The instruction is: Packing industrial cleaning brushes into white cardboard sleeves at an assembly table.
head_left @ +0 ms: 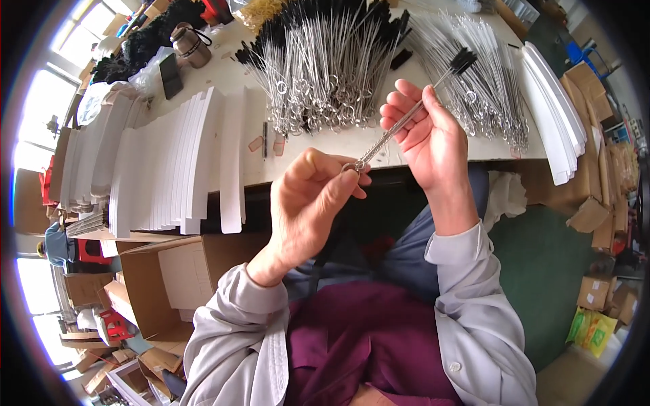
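Observation:
Between my two hands runs a small bundle of thin brushes (pixel 388 139) with twisted metal wire stems, tilted up to the right. Black bristles show at the far end, and metal loops at the near end. My left hand (pixel 305 203) pinches the loops between thumb and fingers. Higher up, my right hand (pixel 437 139) holds the stems under its thumb, palm turned up and fingers curled. How many brushes are in the bundle I cannot tell. Just beyond lies a big heap of black-bristled wire brushes (pixel 325 74), loops toward me. Right of it is a pile of pale-bristled brushes (pixel 484 88).
Long white card sleeves (pixel 166 162) stand in rows on the left of the table (pixel 254 172), with more sleeves (pixel 552 111) at the right edge. A metal flask (pixel 192 46) stands at the back left. An open cardboard box (pixel 159 291) sits below the table's left side.

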Available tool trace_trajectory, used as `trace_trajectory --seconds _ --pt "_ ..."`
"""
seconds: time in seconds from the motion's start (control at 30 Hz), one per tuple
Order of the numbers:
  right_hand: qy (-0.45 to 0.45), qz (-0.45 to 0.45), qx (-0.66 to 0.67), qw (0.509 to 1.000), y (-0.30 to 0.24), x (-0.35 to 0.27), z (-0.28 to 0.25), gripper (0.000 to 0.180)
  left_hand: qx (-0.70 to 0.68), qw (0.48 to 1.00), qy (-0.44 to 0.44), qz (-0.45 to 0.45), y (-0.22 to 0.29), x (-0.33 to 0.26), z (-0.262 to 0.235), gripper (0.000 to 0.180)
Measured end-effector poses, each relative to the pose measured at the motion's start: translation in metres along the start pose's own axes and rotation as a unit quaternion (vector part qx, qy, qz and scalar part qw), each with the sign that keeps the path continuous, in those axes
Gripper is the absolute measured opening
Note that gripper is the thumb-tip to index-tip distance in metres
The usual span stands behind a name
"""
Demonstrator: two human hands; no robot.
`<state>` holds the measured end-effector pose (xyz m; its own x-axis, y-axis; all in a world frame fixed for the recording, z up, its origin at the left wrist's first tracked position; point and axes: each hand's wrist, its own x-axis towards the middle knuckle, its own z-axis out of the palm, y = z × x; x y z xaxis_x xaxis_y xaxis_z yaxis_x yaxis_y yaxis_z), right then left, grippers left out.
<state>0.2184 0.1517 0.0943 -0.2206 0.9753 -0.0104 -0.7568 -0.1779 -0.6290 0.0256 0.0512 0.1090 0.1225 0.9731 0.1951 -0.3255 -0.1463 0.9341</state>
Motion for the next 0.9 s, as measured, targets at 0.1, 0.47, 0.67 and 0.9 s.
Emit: trace_trajectory --seconds 0.1,0.47,0.67,0.9 --pt "0.04 -0.018 -0.031 0.999 0.001 -0.002 -0.021 0.04 -0.028 0.989 0.014 -0.144 -0.019 -0.002 -0.005 0.016" --pt "0.102 -0.056 -0.013 0.993 -0.007 -0.009 -0.027 0.038 -0.069 0.953 -0.047 -0.293 -0.064 0.002 0.011 0.013" --pt "0.153 -0.059 -0.043 0.986 -0.001 -0.021 -0.033 0.04 -0.053 0.935 -0.063 -0.346 -0.086 -0.014 0.021 0.013" --pt "0.169 -0.059 -0.072 0.981 -0.001 -0.037 -0.05 0.04 0.111 0.956 -0.116 -0.246 -0.095 -0.014 0.031 0.023"
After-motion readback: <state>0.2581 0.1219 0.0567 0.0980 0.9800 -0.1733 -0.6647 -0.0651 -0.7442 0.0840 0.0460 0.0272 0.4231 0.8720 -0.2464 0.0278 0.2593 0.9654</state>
